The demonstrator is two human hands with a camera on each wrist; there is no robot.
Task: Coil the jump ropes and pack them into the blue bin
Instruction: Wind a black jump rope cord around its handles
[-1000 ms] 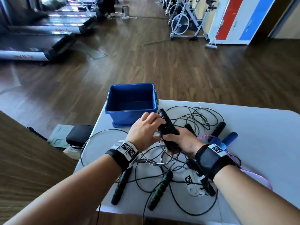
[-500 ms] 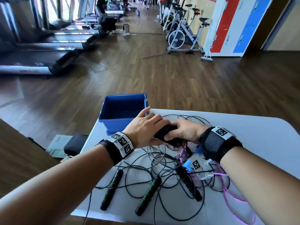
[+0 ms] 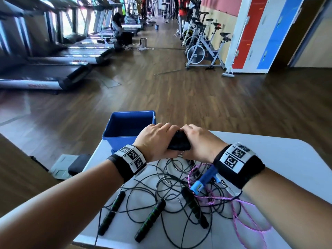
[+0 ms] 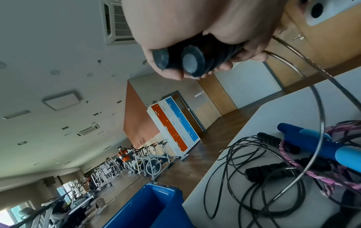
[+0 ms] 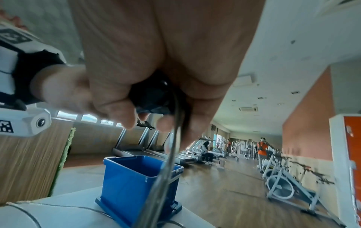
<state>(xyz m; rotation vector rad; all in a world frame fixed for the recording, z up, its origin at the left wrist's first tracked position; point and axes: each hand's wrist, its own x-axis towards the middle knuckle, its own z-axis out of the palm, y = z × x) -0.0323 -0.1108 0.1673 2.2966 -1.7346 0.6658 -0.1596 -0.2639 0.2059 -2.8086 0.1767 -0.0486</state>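
Both hands hold a pair of black jump-rope handles [image 3: 178, 143] above the white table [image 3: 269, 159], just right of the blue bin [image 3: 125, 123]. My left hand [image 3: 156, 139] grips them from the left; their two round end caps [image 4: 192, 63] show in the left wrist view. My right hand [image 3: 197, 141] grips the same handles [image 5: 154, 98], and a thin steel cable [image 5: 168, 162] hangs from it in loops [image 3: 172, 169] to the table. The bin [image 5: 132, 182] looks empty.
Under my wrists lies a tangle of black ropes with black-and-green handles [image 3: 150, 218], a blue-handled rope [image 3: 203, 180] and a pink cord [image 3: 248, 221]. A black pad [image 3: 79, 164] lies on the wooden floor left of the table. Treadmills [image 3: 45, 76] and exercise bikes [image 3: 203, 53] stand beyond.
Both hands have lifted the black handles off the table and brought them up beside the bin. The steel cable now hangs from them, and the head view has tilted upward.
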